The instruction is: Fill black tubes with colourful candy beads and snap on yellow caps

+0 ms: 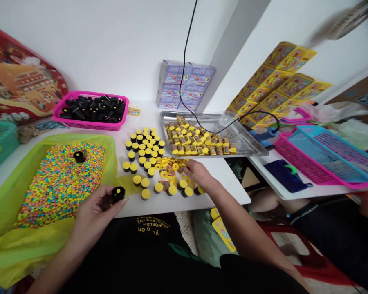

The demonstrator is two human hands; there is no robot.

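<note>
My left hand (96, 208) grips a small black plastic cup (119, 193) with a yellow spot in its middle, beside the bin of candy. My right hand (198, 172) reaches to the far edge of a loose pile of yellow plastic rings and printed pieces (168, 168). Its fingers are pinched together; what they hold, if anything, is hidden. Around the pile stand many black cups with yellow tops (145, 143). Colourful candy balls (67, 179) fill a bin lined with a yellow bag (110, 149), and another black cup (79, 157) lies on them.
A pink basket (90, 126) holds black cups. Behind my right hand, a metal tray (248, 143) carries wrapped yellow containers (196, 139). Purple boxes (184, 83) and yellow boxes (272, 85) are stacked behind. A black cable (184, 57) hangs over the tray. Another person's dark sleeve (328, 232) is at right.
</note>
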